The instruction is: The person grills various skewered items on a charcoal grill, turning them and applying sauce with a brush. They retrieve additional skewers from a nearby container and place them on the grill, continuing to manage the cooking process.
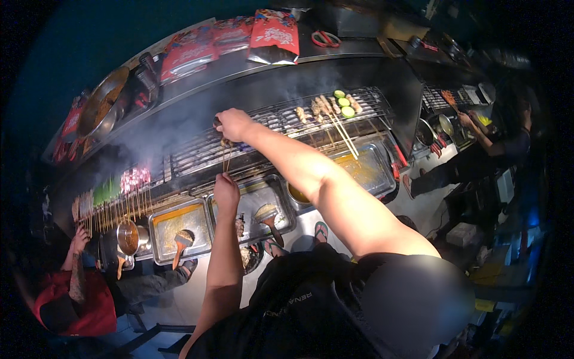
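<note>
My left hand (226, 190) grips the thin sticks of some skewers (227, 159) at the front edge of the charcoal grill (193, 155). Directly above the food end of these skewers, my right hand (234, 125) is closed around a small dark object (217, 122), mostly hidden by the fingers. Farther right on the grate lie meat skewers (325, 107) beside halved green limes (347, 111). Toward the left, pink meat skewers (134, 179) and green skewers (106, 191) rest in rows. Smoke rises from the grill.
Metal trays (154, 240) with brushes (180, 244) stand along the near side, next to a sauce pot (130, 238). Red packets (274, 38) and scissors (326, 39) lie on the back ledge. Co-workers stand at far left (78, 305) and far right (489, 148).
</note>
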{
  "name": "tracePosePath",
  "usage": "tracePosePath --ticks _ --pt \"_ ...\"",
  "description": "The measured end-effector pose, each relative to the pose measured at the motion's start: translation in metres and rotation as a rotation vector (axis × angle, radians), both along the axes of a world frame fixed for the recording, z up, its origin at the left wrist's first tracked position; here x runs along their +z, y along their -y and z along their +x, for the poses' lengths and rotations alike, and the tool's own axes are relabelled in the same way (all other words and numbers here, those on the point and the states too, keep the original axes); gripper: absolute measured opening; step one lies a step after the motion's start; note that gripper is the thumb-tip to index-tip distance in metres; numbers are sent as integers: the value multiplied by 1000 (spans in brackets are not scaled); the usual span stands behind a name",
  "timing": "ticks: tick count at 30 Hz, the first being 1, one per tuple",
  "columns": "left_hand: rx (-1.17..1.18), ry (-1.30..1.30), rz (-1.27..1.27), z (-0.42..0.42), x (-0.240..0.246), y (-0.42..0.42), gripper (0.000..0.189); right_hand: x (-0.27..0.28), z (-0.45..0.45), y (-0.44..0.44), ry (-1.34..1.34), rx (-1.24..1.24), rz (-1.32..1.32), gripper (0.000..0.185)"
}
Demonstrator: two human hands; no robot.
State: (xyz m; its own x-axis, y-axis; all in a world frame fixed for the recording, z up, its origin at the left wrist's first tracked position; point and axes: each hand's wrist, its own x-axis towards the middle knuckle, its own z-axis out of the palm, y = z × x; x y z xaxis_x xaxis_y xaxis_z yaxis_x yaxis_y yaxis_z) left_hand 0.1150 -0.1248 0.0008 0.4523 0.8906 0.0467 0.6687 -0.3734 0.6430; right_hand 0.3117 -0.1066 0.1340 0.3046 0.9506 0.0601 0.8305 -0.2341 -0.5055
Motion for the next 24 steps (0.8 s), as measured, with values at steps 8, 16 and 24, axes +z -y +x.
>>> tracePosePath --ticks 8,16,24 --pt "-21 1014 -1848 -11 16 -28 34 28 -56 201 -227 -176 644 20" --pt "17 1006 -1678 -7 4 -22 41 -112 -22 428 -18 -521 363 41" --pt "138 460 -1246 -12 29 65 50 -193 -6 497 132 -379 -120 56"
